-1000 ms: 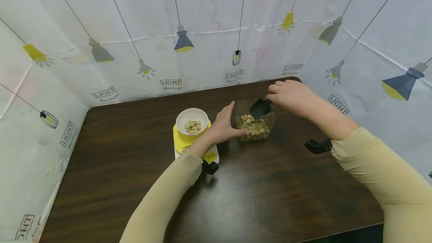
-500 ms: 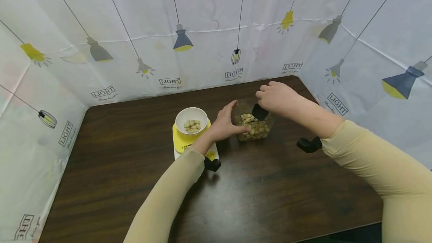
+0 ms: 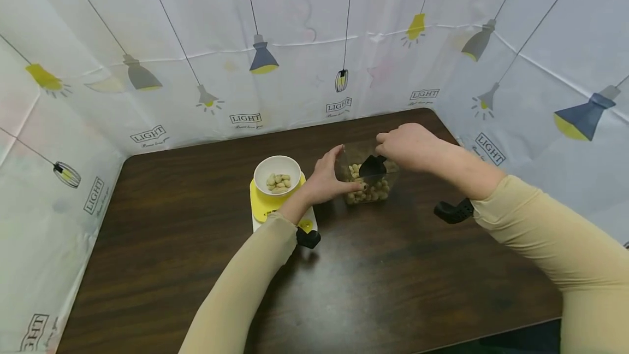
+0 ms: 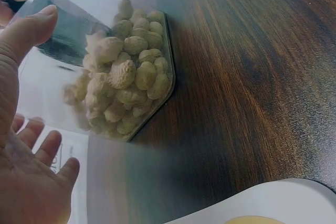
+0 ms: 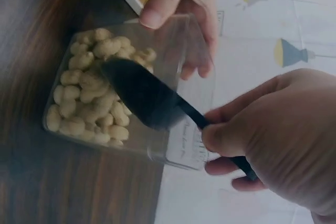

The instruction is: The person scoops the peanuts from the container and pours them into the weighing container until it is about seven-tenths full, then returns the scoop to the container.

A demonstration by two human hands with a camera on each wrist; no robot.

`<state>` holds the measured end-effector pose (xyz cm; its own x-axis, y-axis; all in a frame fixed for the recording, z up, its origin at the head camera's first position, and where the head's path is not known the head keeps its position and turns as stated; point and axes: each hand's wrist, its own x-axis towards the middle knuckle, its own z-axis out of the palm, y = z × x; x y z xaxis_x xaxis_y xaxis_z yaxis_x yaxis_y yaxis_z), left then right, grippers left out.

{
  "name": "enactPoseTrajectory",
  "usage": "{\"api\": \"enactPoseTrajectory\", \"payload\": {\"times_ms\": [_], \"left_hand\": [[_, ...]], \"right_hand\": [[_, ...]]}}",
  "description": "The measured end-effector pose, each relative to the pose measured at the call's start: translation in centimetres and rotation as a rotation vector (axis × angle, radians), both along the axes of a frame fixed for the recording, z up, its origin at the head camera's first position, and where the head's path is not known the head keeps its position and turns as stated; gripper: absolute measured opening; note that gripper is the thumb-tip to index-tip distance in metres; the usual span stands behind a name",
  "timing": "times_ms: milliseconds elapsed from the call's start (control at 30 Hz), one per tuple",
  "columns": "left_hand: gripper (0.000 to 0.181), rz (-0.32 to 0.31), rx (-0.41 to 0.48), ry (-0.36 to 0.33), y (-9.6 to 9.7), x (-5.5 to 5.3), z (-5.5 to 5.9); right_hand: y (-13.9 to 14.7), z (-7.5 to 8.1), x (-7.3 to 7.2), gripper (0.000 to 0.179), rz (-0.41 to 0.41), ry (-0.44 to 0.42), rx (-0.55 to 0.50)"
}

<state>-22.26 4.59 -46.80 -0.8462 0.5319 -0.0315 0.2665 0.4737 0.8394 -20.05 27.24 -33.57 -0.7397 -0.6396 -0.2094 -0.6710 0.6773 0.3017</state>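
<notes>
My left hand (image 3: 321, 182) holds the near-left side of a clear plastic container (image 5: 152, 148), thumb at the front wall and fingers spread along the other side. Unshelled peanuts (image 5: 84, 93) fill its lower part. With my right hand (image 3: 408, 146) I grip the thin handle of a black scoop (image 5: 142, 93), thumb laid along it. The scoop's blade is inside the container, its tip among the peanuts. In the left wrist view the scoop shows dark through the clear wall, behind my thumb (image 4: 34, 30).
Left of the container stands a yellow and white kitchen scale (image 3: 260, 204), partly hidden by my left forearm. A white bowl (image 3: 265, 171) with several peanuts sits on it. The dark wooden table (image 3: 172, 245) meets a lamp-patterned curtain (image 3: 295, 86) at the back and sides.
My right hand has moved left and the scoop has gone down into the peanuts, its blade shifting slightly left just now. The left hand has stayed on the container, closing a little more around it.
</notes>
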Motion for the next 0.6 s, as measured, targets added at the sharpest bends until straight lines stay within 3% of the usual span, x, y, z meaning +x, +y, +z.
{"api": "enactPoseTrajectory", "payload": {"times_ms": [133,367,600], "left_hand": [[0.114,-0.003,0.018,0.009,0.0,0.0,-0.1],[0.114,-0.005,0.017,0.017,0.0,0.0,-0.2],[0.113,-0.007,0.041,0.007,0.2,0.1,-0.1]], "right_hand": [[-0.2,-0.5,-0.2,0.013,-0.027,0.007,-0.009],[0.2,-1.2,-0.4,0.021,-0.164,-0.053,-0.108],[-0.7,-2.3,-0.6,0.012,-0.152,0.03,-0.096]]}}
